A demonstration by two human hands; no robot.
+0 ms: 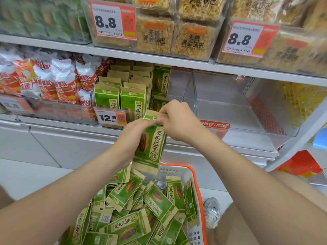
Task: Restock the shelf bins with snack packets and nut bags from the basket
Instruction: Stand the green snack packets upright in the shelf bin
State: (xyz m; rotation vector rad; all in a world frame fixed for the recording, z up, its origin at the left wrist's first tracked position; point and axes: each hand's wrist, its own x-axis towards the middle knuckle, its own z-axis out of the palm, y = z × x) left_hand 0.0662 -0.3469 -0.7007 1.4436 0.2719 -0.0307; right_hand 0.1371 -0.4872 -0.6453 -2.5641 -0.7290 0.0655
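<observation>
Shelf (159, 58) dead ahead, white and stacked in tiers, and we're right at the middle tier. Both hands are up on one green packet (150, 145): the left hand (136, 131) has its fingers curled onto the top left corner, the right hand (178, 121) pinches the brown top edge from the right, so both are gripping it. That packet hangs upright, print facing us, bottom edge dangling just over the far rim of the basket (171, 171), top edge level with the front lip of the bin (106, 110) behind it. The bin stands full of the same green packets in upright rows (120, 96), with a 12.8 tag (109, 117) clipped to its front, just left of the hands. Down near us, the basket, white walls with an orange rim, is heaped with loose packets (132, 209) lying every which way, some face up, some flipped. Left of the green rows sits a bin of red and white bags (53, 80). Right of them, a clear bin (221, 103) shows its bare floor. Up top, far tier, blocks of golden rice crust (154, 36) sit in clear tubs behind an 8.8 tag (109, 22). Lower right, beside the basket, a grey shoe (212, 211) is on the floor.
</observation>
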